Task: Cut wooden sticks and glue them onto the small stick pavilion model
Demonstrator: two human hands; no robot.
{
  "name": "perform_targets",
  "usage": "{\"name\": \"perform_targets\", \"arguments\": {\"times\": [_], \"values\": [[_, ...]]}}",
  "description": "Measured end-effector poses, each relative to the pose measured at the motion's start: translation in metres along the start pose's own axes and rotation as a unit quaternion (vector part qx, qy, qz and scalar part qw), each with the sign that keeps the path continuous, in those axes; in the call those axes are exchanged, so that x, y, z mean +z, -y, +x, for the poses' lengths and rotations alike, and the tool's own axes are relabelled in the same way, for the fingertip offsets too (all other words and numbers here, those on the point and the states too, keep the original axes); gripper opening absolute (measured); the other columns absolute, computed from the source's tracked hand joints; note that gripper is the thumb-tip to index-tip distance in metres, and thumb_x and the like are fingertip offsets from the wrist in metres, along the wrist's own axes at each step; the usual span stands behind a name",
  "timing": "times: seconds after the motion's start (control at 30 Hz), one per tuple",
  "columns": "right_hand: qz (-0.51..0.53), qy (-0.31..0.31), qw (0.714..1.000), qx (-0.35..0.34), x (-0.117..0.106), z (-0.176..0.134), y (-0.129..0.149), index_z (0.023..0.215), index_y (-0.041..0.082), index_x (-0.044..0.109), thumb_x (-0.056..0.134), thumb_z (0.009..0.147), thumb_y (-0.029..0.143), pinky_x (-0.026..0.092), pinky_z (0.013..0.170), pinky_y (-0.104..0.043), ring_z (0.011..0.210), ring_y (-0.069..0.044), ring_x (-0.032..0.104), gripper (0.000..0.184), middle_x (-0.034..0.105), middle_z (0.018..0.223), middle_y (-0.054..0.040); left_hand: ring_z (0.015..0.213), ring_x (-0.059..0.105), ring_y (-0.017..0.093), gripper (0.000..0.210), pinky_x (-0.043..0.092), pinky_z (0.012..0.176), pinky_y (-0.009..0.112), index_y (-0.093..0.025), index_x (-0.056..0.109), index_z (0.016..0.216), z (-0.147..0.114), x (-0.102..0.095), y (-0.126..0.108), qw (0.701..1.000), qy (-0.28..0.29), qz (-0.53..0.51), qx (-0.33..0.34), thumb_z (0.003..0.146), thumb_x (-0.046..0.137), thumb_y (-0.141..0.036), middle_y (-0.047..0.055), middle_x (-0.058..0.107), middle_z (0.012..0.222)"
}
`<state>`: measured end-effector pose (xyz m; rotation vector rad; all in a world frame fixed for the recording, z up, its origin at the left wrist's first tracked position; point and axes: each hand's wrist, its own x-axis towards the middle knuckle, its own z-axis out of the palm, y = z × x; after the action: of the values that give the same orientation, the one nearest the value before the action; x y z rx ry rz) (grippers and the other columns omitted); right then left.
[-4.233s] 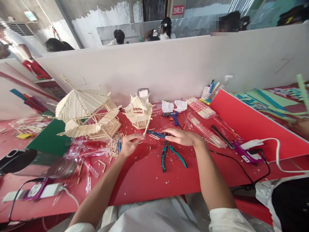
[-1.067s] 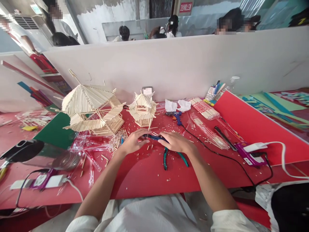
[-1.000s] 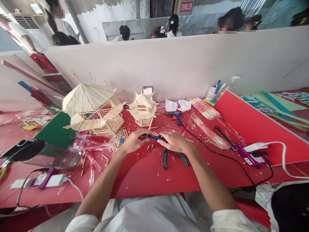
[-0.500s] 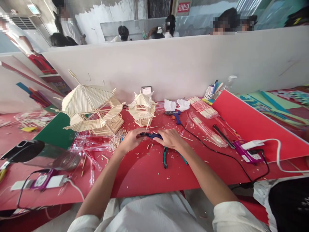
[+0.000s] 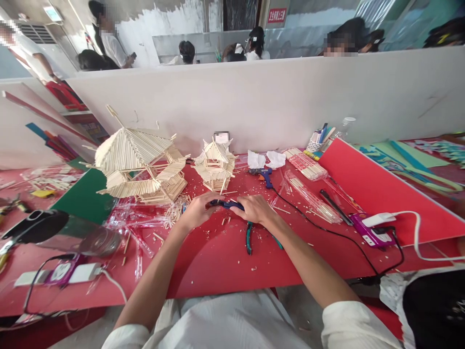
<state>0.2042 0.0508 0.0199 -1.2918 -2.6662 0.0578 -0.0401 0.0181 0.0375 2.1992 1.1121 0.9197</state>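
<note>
The near strip of the red tabletop (image 5: 218, 271), between the forearms, is passable, carrying only scattered wood crumbs. Between the left hand (image 5: 197, 211) and the right hand (image 5: 257, 209), the blue pliers (image 5: 233, 204) bar direct passage. The green-handled pliers (image 5: 249, 238) obstruct the surface just near of the right hand. At far left, the large stick pavilion (image 5: 132, 150) blocks access. A narrow lane separates the small stick pavilion (image 5: 216, 167) from the glue gun (image 5: 267, 178); the partition (image 5: 261, 102) closes its far end. On the right, the black cord (image 5: 328, 230) crosses the approach.
</note>
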Motion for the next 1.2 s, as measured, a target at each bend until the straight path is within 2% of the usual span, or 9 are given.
{"name": "perform_targets", "arguments": {"times": [0.17,0.27,0.37,0.5,0.6,0.7,0.9,1.2], "values": [[-0.003,-0.007,1.0,-0.003,-0.001,0.001,-0.003,0.097,0.019,0.071,0.041,0.1,0.055,0.04,0.063,-0.031,0.08,-0.027,0.071,0.047,0.077,0.092,-0.0104,0.111,0.067,0.022,0.03,0.055,0.095,0.033,-0.023,0.071,0.119,0.0,0.001,-0.005,1.0,-0.015,-0.014,-0.008,0.09,0.066,-0.028,0.009,0.07,0.122],[-0.015,0.017,1.0,0.006,-0.013,-0.005,-0.008,0.094,0.019,0.071,0.036,0.101,0.059,0.04,0.065,-0.031,0.079,-0.027,0.071,0.055,0.076,0.088,-0.0118,0.1,0.07,0.02,0.027,0.058,0.086,0.03,-0.021,0.073,0.114,-0.001,-0.001,-0.011,0.998,-0.016,-0.051,-0.027,0.09,0.066,-0.032,0.01,0.069,0.124],[-0.02,0.039,0.998,0.05,-0.028,-0.015,-0.018,0.089,0.018,0.07,0.031,0.1,0.066,0.042,0.069,-0.032,0.082,-0.028,0.07,0.062,0.075,0.086,-0.0131,0.09,0.071,0.018,0.025,0.059,0.08,0.029,-0.018,0.074,0.106,-0.002,-0.006,-0.016,0.995,-0.004,-0.085,-0.05,0.09,0.065,-0.035,0.01,0.07,0.117],[-0.023,0.025,0.988,0.15,-0.032,-0.026,-0.037,0.107,0.016,0.066,0.036,0.099,0.067,0.044,0.077,-0.035,0.096,-0.031,0.068,0.059,0.073,0.101,-0.0159,0.087,0.071,0.017,0.021,0.057,0.08,0.028,-0.018,0.073,0.103,-0.003,-0.009,-0.015,0.995,0.056,-0.024,-0.084,0.089,0.064,-0.03,0.008,0.073,0.107],[-0.037,0.007,0.975,0.22,-0.023,-0.025,-0.048,0.119,0.01,0.06,0.041,0.098,0.064,0.044,0.087,-0.041,0.109,-0.035,0.062,0.061,0.068,0.115,-0.0218,0.084,0.07,0.017,0.022,0.054,0.08,0.028,-0.021,0.074,0.105,-0.002,-0.002,-0.013,0.985,0.122,0.064,-0.104,0.087,0.062,-0.024,0.006,0.074,0.108],[-0.049,0.009,0.967,0.251,-0.011,-0.021,-0.051,0.12,0.008,0.06,0.045,0.096,0.064,0.04,0.096,-0.046,0.115,-0.038,0.057,0.063,0.063,0.121,-0.0252,0.083,0.069,0.018,0.025,0.053,0.08,0.027,-0.023,0.075,0.106,0.0,0.008,-0.012,0.973,0.171,0.118,-0.104,0.086,0.061,-0.021,0.006,0.074,0.106],[-0.052,0.018,0.969,0.24,0.002,-0.013,-0.045,0.123,0.004,0.059,0.055,0.09,0.064,0.04,0.097,-0.049,0.117,-0.039,0.053,0.069,0.06,0.124,-0.027,0.089,0.067,0.02,0.022,0.051,0.084,0.028,-0.021,0.076,0.103,0.0,0.019,-0.007,0.967,0.172,0.155,-0.108,0.088,0.06,-0.024,0.008,0.074,0.104],[-0.029,-0.029,0.982,0.186,-0.004,-0.013,-0.038,0.125,0.01,0.061,0.053,0.096,0.053,0.041,0.096,-0.049,0.115,-0.038,0.052,0.051,0.06,0.122,-0.0241,0.076,0.068,0.018,0.02,0.051,0.068,0.026,-0.022,0.076,0.099,-0.001,0.012,0.003,0.977,0.177,0.084,-0.081,0.086,0.062,-0.029,0.006,0.075,0.099]]}}
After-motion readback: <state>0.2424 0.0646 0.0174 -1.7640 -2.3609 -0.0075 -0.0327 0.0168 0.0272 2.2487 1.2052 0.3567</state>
